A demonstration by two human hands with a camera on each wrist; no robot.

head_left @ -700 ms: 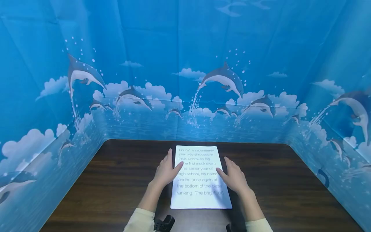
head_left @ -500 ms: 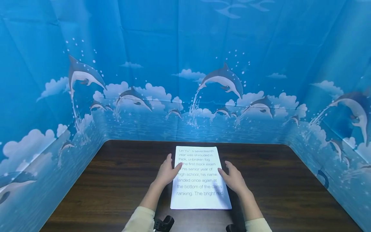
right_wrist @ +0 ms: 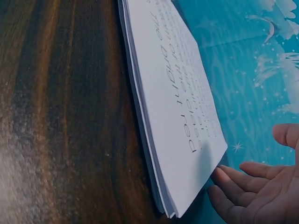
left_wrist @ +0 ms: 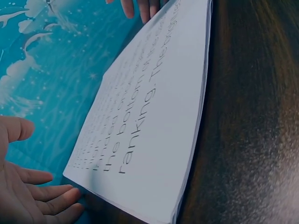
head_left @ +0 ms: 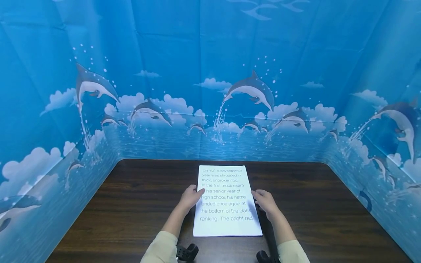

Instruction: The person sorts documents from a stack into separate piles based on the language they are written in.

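Basically, you're prob. at an early pt.: the stack of printed sheets (head_left: 227, 228) lies flat near the middle of the table (head_left: 131, 199), text upright to you, w/ your left hand (head_left: 191, 197) at its left side & your right hand (head_left: 265, 203) at its right. As far as the views show, both hands are in place, no sheet is lifted or set apart, so any actual handling looks all left to do. Your left hand holds nothing, fingers loosely extended, thumb reaching over the left margin in the head view; your right hand is likewise loose, fingertips right by the edge, thumb spread away. Can't tell for sure if either touches paper. Material-wise: thin, matte white sheets, rectangular, w/ large grey print; up close, layers splay a bit at the near right corner, approx. aligned elsewhere. Table's dark brown wood-grain, w/ a soft sheen & rounded far corners. Bkgd is a blue dolphin-print backdrop (head_left: 177, 54), fabric-like, creased vertically. Your sleeves (head_left: 161, 247) are plain cream.
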